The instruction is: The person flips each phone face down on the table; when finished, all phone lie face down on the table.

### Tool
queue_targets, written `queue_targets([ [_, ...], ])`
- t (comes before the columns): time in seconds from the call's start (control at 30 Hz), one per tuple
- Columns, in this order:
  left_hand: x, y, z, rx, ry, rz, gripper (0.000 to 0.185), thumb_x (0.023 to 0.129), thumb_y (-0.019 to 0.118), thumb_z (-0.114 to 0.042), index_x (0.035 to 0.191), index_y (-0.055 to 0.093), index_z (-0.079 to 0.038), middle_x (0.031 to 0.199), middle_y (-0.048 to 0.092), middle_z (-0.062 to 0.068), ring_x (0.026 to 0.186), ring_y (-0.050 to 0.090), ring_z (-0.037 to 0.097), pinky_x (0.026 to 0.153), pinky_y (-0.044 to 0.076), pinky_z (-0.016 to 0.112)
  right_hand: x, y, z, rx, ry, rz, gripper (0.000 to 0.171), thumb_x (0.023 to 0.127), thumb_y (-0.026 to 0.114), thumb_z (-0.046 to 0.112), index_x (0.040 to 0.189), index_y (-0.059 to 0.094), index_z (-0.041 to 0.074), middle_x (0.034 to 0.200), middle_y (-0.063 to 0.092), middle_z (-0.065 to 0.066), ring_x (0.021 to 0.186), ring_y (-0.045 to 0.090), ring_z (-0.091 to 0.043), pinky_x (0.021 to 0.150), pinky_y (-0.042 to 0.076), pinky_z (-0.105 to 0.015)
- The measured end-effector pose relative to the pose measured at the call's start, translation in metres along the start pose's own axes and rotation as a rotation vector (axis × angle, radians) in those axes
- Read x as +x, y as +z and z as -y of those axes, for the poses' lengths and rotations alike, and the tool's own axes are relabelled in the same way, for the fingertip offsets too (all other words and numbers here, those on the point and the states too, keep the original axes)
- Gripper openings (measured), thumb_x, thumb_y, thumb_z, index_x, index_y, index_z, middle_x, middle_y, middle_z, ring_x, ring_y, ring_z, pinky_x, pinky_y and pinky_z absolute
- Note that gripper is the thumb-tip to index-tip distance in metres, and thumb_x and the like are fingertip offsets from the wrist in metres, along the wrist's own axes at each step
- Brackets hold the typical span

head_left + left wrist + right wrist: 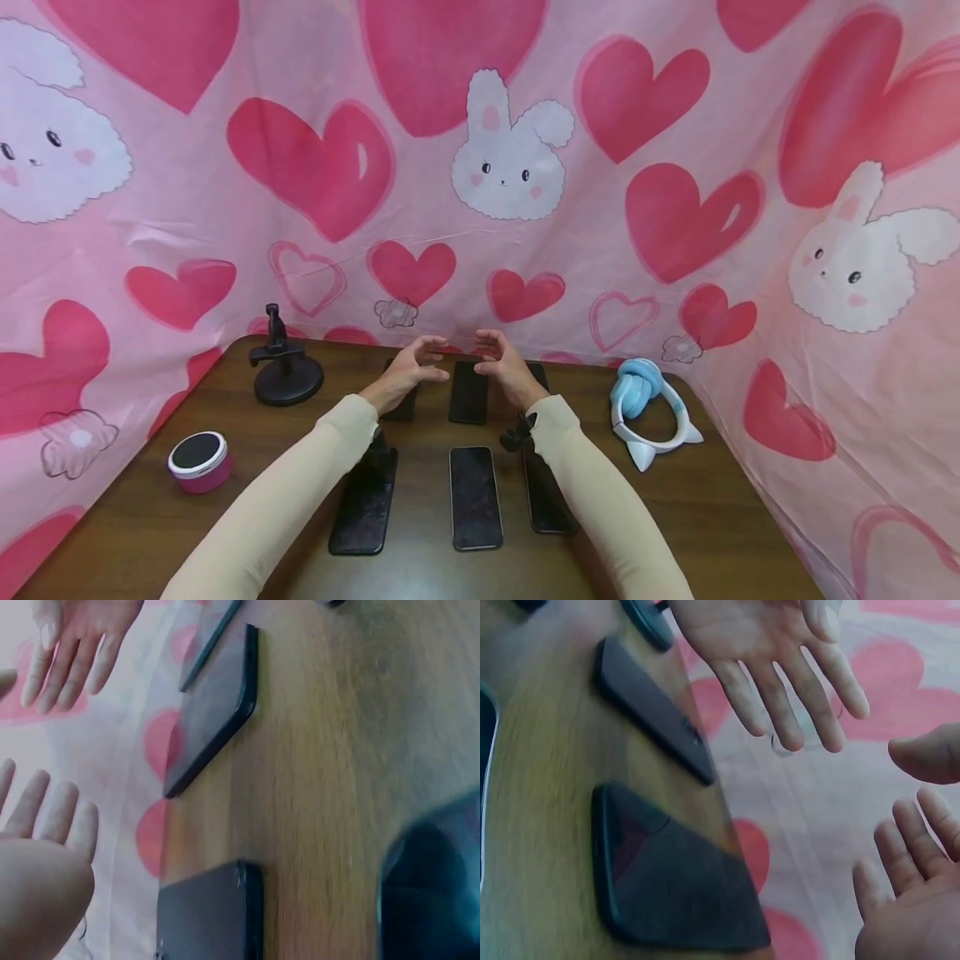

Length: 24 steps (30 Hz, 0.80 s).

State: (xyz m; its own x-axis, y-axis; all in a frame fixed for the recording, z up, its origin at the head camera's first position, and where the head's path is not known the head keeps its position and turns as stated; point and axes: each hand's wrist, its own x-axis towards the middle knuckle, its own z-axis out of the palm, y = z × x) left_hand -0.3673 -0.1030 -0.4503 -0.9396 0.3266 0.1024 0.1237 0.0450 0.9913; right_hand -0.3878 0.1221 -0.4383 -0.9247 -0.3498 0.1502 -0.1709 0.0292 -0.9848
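Note:
Both hands hover over the back row of phones, palms facing each other, with a gap between them. My left hand [407,375] has its fingers loosely bent and holds nothing; below it lies a dark phone [406,407], partly covered. My right hand [512,372] is likewise relaxed and holds nothing, above another dark phone [538,375] that it partly hides. Between them lies the middle back phone [468,393]. Nearer me are a front left phone [365,510], a front middle phone [476,500] and a front right phone [546,498], the last partly under the right sleeve.
A black round-based stand [288,379] is at the back left of the wooden table [285,450]. Nearer on that side sits a pink-and-white round speaker-like object [200,461]. White and blue cat-ear headphones [652,408] lie on the right. A pink heart-and-rabbit cloth [420,192] hangs behind.

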Motion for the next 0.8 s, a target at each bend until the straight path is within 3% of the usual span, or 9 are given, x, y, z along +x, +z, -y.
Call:
queue_targets([
  [0.1, 0.007, 0.009, 0.004, 0.047, -0.050, -0.028, 0.071, 0.083, 0.077, -0.010, 0.146, 0.045, -0.005, 0.155, 0.045, 0.018, 0.140, 0.042, 0.042, 0.111, 0.042, 0.050, -0.002, -0.005, -0.007, -0.031, 0.058, -0.046, 0.068, 0.086, 0.060, -0.011, 0.149, 0.034, -0.005, 0.156, 0.035, -0.030, 0.143, 0.032, -0.049, 0.115, 0.039, -0.049],
  [0.23, 0.015, 0.019, 0.013, 0.064, -0.097, -0.042, 0.070, 0.080, 0.076, -0.007, 0.144, 0.048, -0.006, 0.153, 0.047, 0.018, 0.137, 0.045, 0.039, 0.110, 0.042, 0.051, -0.007, -0.003, -0.018, -0.023, 0.121, -0.100, 0.067, 0.085, 0.058, -0.013, 0.147, 0.036, -0.005, 0.155, 0.039, -0.027, 0.144, 0.033, -0.045, 0.108, 0.042, -0.042],
  [0.57, 0.015, 0.038, 0.027, 0.126, -0.216, -0.025, 0.072, 0.079, 0.074, -0.004, 0.145, 0.045, -0.005, 0.156, 0.042, 0.019, 0.143, 0.041, 0.041, 0.119, 0.034, 0.058, -0.017, 0.004, -0.041, -0.016, 0.258, -0.133, 0.064, 0.084, 0.058, -0.013, 0.145, 0.042, -0.002, 0.154, 0.041, -0.025, 0.144, 0.036, -0.041, 0.116, 0.037, -0.051],
  [0.8, 0.016, 0.040, 0.032, 0.078, -0.208, -0.061, 0.077, 0.076, 0.075, -0.001, 0.146, 0.043, -0.003, 0.156, 0.041, 0.023, 0.142, 0.042, 0.043, 0.119, 0.033, 0.057, -0.020, 0.001, -0.042, -0.028, 0.276, -0.098, 0.068, 0.084, 0.059, -0.012, 0.148, 0.038, -0.005, 0.155, 0.039, -0.027, 0.145, 0.036, -0.042, 0.119, 0.035, -0.054],
])
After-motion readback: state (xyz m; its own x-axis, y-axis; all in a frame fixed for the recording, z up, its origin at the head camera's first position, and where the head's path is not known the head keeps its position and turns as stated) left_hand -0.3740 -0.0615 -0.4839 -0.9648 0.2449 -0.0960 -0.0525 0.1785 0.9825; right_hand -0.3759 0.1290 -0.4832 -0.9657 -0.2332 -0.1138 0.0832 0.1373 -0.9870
